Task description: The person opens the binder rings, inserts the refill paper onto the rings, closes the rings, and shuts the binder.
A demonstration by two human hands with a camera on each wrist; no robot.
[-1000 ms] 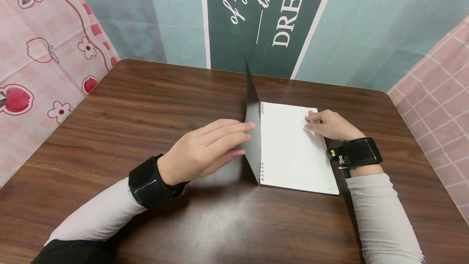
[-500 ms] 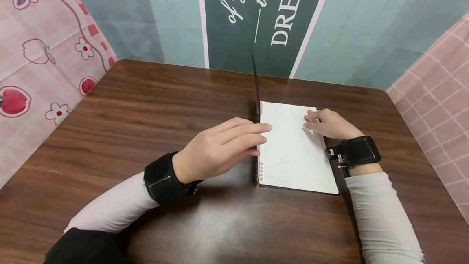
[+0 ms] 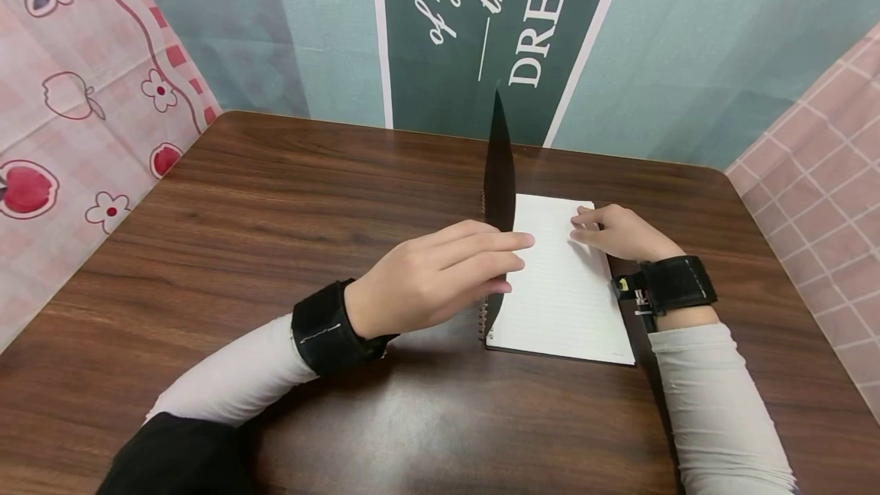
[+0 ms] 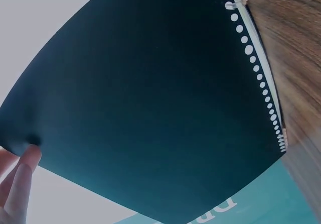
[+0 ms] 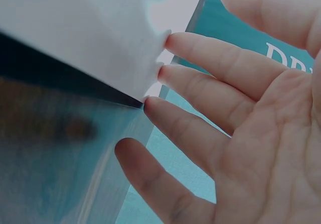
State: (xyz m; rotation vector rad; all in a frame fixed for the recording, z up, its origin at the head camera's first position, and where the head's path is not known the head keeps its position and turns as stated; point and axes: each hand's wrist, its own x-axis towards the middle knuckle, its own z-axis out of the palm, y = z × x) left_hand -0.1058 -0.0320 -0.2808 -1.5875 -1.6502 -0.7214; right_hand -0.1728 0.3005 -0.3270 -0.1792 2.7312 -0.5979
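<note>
A spiral notebook lies on the table, its dark cover (image 3: 499,166) standing nearly upright and leaning a little to the right over the lined white page (image 3: 571,296). My left hand (image 3: 436,273) reaches across the cover from the left with fingers straight; its thumb is hidden. In the left wrist view the cover (image 4: 150,93) bends, and fingertips (image 4: 30,156) overlap its edge at the lower left. Spread out, the fingers of my right hand (image 3: 622,231) rest at the page's upper right edge. The right wrist view shows those fingertips (image 5: 168,38) against the white sheet.
The wooden table (image 3: 309,197) extends left of the notebook. Behind it hangs a teal backdrop (image 3: 687,44) with white lettering. A pink apple-print cloth (image 3: 76,90) stands at the left, a pink tiled surface (image 3: 825,166) at the right.
The cover has swung from leaning left, through vertical, to leaning right over the page. My left hand has moved right along with it. The right hand stays in place.
</note>
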